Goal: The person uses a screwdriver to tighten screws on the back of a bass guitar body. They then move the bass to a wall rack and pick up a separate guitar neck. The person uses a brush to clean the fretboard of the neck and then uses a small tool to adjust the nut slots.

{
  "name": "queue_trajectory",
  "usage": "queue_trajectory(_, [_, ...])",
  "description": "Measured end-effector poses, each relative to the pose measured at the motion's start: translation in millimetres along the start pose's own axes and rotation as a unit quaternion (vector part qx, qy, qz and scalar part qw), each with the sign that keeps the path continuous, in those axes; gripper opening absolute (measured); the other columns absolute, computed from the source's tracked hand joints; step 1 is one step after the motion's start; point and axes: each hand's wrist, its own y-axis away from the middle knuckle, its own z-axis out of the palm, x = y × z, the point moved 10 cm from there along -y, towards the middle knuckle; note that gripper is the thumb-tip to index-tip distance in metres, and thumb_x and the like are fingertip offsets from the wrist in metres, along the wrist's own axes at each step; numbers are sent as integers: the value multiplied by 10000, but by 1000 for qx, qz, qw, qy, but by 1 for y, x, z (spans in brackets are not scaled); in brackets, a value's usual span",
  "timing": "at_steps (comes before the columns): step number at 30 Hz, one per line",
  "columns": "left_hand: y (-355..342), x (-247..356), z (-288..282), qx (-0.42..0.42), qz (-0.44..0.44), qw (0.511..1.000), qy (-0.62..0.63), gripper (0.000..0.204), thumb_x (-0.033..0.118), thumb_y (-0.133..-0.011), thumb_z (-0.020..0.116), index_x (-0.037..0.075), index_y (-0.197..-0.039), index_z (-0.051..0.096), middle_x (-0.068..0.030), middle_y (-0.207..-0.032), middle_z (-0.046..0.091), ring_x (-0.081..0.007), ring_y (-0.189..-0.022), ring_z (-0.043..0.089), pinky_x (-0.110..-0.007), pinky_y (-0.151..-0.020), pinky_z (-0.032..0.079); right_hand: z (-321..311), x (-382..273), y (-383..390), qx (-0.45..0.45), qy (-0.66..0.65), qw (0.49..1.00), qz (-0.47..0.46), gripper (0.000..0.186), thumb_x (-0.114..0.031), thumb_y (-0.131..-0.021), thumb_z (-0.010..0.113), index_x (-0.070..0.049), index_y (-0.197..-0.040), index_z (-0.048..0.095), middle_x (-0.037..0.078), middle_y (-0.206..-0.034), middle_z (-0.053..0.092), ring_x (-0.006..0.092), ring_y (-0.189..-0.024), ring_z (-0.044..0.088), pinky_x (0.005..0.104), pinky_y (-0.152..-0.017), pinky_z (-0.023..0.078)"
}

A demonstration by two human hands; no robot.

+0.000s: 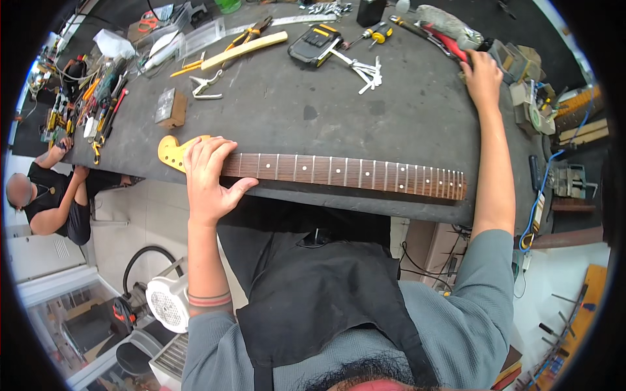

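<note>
A guitar neck with a dark, dotted fretboard (352,174) and yellow headstock (168,154) lies along the near edge of the bench. My left hand (210,179) grips it beside the headstock, fingers over the top and thumb out toward the near edge. My right hand (483,78) reaches to the back right, fingers curled on a red-handled tool (451,45) whose form is partly hidden by the fingers and a grey bundle (442,23). A metal-topped block (170,107) sits behind the headstock, and white-handled pliers (205,85) lie farther back.
The dark bench (274,117) holds tool piles (98,111), a yellow-black case (312,44), white folded gauges (365,72) and screwdrivers (378,34). Boxes (521,98) and a blue cable (554,156) line the right. A seated person (62,202) is at left; a white machine (168,303) stands below.
</note>
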Motion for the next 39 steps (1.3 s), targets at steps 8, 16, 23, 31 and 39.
queue_trajectory(8, [12, -3, 5, 74, 15, 997, -19, 793, 757, -842, 866, 47, -1184, 788, -123, -1105, 786, -371, -1038, 736, -498, -967, 535, -93, -73, 19, -8, -303, 953, -11, 307, -133, -1092, 726, -72, -1392, 751, 81, -1355, 718, 273, -1187, 697, 401, -1044, 542])
queue_trajectory(16, [11, -8, 7, 98, 21, 995, -13, 793, 771, -786, 902, 72, -1150, 814, -100, -1043, 797, -349, -952, 752, -485, -940, 546, -90, -124, 64, -178, -445, 876, 50, 233, -76, -1107, 702, 10, -1322, 724, 33, -1030, 542, 154, -942, 535, 311, -904, 500])
queue_trajectory(23, [13, -10, 6, 93, 20, 995, -5, 794, 763, -789, 905, 66, -1159, 817, -107, -1050, 803, -353, -962, 761, -486, -943, 558, -83, -148, 78, -268, -442, 856, 15, 196, -86, -1118, 686, 21, -1280, 715, 70, -1073, 649, 172, -963, 604, 326, -911, 518])
queue_trajectory(31, [2, -14, 4, -29, -45, 996, 74, 661, 615, -863, 882, 62, -1220, 821, -116, -1161, 776, -356, -1099, 699, -494, -1050, 490, -71, -152, 83, -311, -446, 838, 35, 189, -116, -1125, 692, 19, -1256, 708, 59, -1073, 710, 146, -942, 621, 320, -902, 522])
queue_trajectory(39, [-17, -17, 7, -173, -112, 954, 218, 533, 333, -790, 980, 74, -1233, 835, -81, -1207, 762, -315, -1184, 654, -455, -1156, 437, -44, -139, 83, -323, -513, 793, 55, 219, -174, -1155, 683, 12, -1267, 712, 33, -1118, 739, 108, -1041, 658, 300, -968, 529])
